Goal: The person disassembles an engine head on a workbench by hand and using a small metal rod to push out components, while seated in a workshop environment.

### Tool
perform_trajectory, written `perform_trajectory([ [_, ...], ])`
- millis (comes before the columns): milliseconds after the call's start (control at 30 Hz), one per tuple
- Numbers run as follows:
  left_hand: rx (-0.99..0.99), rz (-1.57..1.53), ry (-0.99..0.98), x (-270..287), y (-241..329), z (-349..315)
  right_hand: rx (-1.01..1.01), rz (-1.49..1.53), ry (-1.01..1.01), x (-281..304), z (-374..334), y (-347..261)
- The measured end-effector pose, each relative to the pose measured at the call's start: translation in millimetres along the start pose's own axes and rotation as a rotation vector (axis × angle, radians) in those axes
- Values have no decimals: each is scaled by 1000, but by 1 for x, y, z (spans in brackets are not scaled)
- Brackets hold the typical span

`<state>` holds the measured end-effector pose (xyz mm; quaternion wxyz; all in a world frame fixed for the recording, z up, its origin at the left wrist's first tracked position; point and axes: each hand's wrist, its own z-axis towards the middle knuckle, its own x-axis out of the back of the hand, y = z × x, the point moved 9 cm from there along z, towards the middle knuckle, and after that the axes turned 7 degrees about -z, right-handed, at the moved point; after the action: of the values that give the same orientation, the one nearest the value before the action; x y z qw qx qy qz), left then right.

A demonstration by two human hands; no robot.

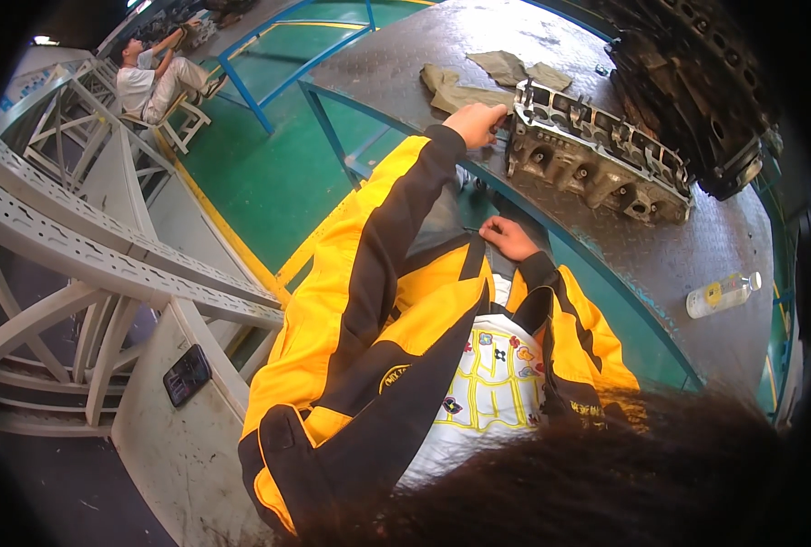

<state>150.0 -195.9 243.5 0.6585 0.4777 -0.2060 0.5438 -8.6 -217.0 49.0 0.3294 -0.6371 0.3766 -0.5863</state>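
Observation:
A grey metal engine cylinder head, with rows of openings and studs, lies on a steel-topped workbench. My left hand is at its left end, over the bench edge, fingers curled closed. Whatever those fingers hold, if anything, is hidden. Lower, in front of the bench and above my lap, my right hand is bent with thumb and fingers drawn together. A small dark bit shows by its fingertips, too unclear to name. Crumpled olive rags lie just beyond my left hand.
A large dark engine part stands at the bench's far right. A clear bottle lies on its side near the right edge. At left are white metal frames and a phone on a pale panel. Another person sits at far left.

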Motion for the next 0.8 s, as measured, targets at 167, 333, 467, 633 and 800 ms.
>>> perform_trajectory([
  [167,88,-30,-44,-6,-12,-4,5,-13,3,0,-1,0],
  [333,186,-93,-92,-14,-24,-6,45,12,-8,-2,3,-2],
  [467,-19,-92,35,-4,-7,-11,169,-30,5,-3,2,-10],
  [633,1,-235,111,-2,-4,-12,200,-41,40,0,0,1],
  [800,125,-291,76,-1,-20,-14,86,-29,-11,-1,-3,-11],
])
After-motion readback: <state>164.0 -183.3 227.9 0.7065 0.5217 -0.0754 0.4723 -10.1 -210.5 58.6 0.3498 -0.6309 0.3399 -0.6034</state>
